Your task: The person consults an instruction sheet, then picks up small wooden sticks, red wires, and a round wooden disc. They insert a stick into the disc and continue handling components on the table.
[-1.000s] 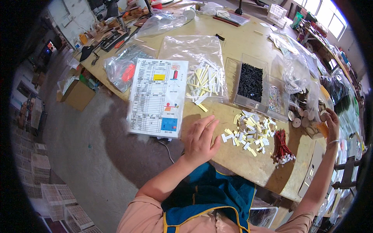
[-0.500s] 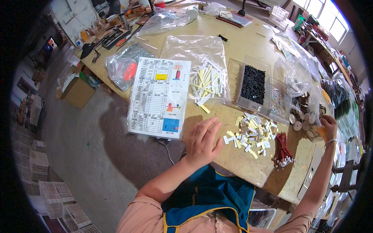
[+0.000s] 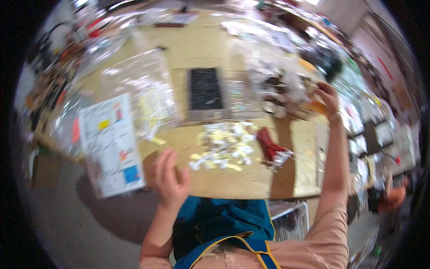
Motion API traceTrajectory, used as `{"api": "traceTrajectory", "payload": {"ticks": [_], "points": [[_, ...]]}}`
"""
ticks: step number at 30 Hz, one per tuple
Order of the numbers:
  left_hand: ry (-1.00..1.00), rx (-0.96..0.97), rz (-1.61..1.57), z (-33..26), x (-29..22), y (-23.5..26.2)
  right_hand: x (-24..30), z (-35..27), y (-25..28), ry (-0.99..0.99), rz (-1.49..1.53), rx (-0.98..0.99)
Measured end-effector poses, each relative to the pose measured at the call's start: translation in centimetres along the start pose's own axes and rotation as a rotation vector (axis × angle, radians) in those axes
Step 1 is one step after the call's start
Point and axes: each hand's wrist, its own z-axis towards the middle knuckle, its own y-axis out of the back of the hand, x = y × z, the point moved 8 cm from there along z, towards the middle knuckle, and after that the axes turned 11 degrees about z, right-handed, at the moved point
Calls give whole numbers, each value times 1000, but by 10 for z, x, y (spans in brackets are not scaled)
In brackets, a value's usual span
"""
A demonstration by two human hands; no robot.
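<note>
Curling the right hand [image 3: 328, 96] close by the round, wood-like discs [image 3: 274, 109] and crumpled clear plastic [image 3: 286, 67], toward the right end of the tabletop [image 3: 201, 184]; impossible to tell through the blur whether gripping anything. Holding the left hand [image 3: 169, 177] open, fingers loosely spread, near the front edge, between the printed sheet [image 3: 112, 148] and the paper tabs [image 3: 221, 145].

To take discs well, probably best to pinch by the rim, lift clear of the loose plastic before drawing back, and pass above the red wire bundle [image 3: 268, 145], not through. If snagging, better to pin the plastic down with the left hand.

Among materials: flat discs, pale and dark, lying overlapped; slick, glinting plastic; thin white and yellowish tabs in a loose heap; slender red wires with white tips; black pieces [image 3: 205, 89] packed inside a rigid transparent tray [image 3: 206, 115].
</note>
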Motion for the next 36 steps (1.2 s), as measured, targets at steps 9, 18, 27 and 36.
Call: {"api": "traceTrajectory", "payload": {"ticks": [9,18,27,36], "points": [[-21,11,28,5,-13,3,-9,-5,6,-189,271,-243],[-19,21,56,4,-14,2,-17,-4,9,-214,282,-244],[-15,27,72,3,-13,2,-17,-4,5,-205,172,-182],[-17,33,50,2,-12,1,-16,-4,-1,-237,99,-198]]}}
